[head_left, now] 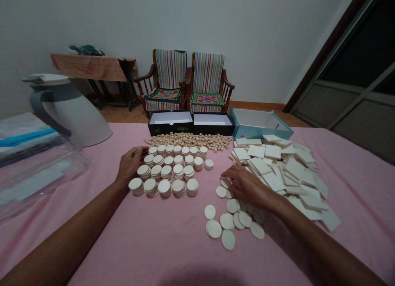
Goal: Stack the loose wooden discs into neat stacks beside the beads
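Round pale wooden discs stand in several stacks (164,187), set in rows on a pink cloth. My left hand (131,162) rests at the left end of the back rows, fingers loosely bent beside the stacks and nothing visible in them. To the right, my right hand (243,183) reaches over scattered loose discs (228,221). Its fingertips are pinched down at a wooden disc (226,182) near the top of that group; the palm hides some of the discs. A short stack (209,164) stands apart at the right end of the second row.
Small wooden beads (188,141) lie behind the stacks. Beyond are black boxes (171,127) and a light blue box (262,133). A heap of square wooden tiles (286,170) lies right. A jug (80,113) and clear plastic container (40,179) stand left.
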`<state>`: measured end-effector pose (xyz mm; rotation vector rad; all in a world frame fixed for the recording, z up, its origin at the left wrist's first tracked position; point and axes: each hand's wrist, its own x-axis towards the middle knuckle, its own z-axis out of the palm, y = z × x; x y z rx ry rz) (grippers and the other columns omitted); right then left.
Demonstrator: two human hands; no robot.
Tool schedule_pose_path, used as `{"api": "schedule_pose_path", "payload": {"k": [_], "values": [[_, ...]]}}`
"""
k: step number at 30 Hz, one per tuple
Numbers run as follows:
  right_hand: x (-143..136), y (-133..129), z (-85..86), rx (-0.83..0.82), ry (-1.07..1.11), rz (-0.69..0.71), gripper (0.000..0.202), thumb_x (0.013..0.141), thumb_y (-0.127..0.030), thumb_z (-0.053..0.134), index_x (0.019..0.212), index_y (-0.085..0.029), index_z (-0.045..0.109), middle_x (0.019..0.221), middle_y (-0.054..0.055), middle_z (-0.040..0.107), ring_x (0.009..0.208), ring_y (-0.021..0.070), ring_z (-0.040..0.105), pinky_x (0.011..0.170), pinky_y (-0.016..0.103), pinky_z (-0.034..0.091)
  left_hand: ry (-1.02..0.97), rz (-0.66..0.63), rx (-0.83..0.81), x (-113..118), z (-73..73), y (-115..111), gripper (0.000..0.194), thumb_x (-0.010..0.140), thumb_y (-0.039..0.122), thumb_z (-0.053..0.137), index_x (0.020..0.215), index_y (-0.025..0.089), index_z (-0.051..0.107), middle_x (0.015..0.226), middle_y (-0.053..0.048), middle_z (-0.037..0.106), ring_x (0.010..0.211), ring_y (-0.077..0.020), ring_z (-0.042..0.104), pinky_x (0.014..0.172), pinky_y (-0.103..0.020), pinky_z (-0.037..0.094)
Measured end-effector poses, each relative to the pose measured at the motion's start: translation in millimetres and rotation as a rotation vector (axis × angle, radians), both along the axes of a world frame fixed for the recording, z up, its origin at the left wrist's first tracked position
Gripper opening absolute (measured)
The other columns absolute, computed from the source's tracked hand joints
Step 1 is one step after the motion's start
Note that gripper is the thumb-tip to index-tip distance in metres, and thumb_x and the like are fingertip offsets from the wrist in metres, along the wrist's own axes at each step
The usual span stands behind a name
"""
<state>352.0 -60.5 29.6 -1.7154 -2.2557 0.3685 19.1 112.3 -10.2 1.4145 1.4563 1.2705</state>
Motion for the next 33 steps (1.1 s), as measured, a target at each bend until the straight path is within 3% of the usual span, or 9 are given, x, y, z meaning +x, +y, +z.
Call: {"api": "schedule_pose_path", "payload": {"k": [5,12,20,25,33], "values": [[-5,3,-2.6,-0.082,0.014,0.009,0.033,0.077,-0.003,0.047,0.104,-0.018,0.061,0.099,0.009,0.058,0.093,0.0188,0.055,0.08,0.03,0.043,0.021,-0.004,0.01,0,1.5,-1,0.035,0.081,0.043,0.049,0.092,0.015,0.066,0.098,-0.008,0.071,0.087,-0.0206,0.066,0.07,-0.028,0.053],[-8,7,-2.7,0.004,0.034,-0.041,0.021,0.076,-0.014,0.054,0.097,-0.016,0.055,0.092,0.007,0.058,0.083,0.0182,0.053,0.074,0.029,0.041,0.007,-0.007,0.006,1,2.2,-2,0.036,0.08,0.043,0.049,0.091,0.014,0.066,0.096,-0.01,0.07,0.086,-0.0218,0.066,0.069,-0.029,0.053],[-21,54,-12.5,0.215,0.07,-0.114,0.012,0.076,-0.021,0.056,0.087,-0.016,0.053,0.085,0.004,0.056,0.077,0.016,0.049,0.066,0.026,0.035,-0.004,-0.04,-0.009,0,2.8,-2,0.035,0.079,0.044,0.05,0.089,0.015,0.067,0.096,-0.009,0.071,0.085,-0.022,0.065,0.068,-0.028,0.052],[-25,68,-17.1,0.215,0.078,-0.085,0.016,0.077,-0.021,0.056,0.092,-0.015,0.055,0.09,0.005,0.058,0.081,0.016,0.051,0.069,0.026,0.035,-0.034,-0.089,0.006,-3,-3.8,2,0.042,0.078,0.05,0.05,0.093,0.014,0.066,0.097,-0.01,0.07,0.088,-0.0223,0.065,0.074,-0.03,0.052],[-26,66,-20.0,0.126,0.04,-0.142,0.027,0.076,-0.02,0.057,0.102,-0.017,0.056,0.095,0.006,0.063,0.083,0.017,0.055,0.065,0.024,0.033,-0.029,-0.119,0.022,-6,-8.9,5,0.044,0.078,0.053,0.052,0.094,0.015,0.066,0.098,-0.009,0.07,0.088,-0.0221,0.065,0.073,-0.029,0.052]]}}
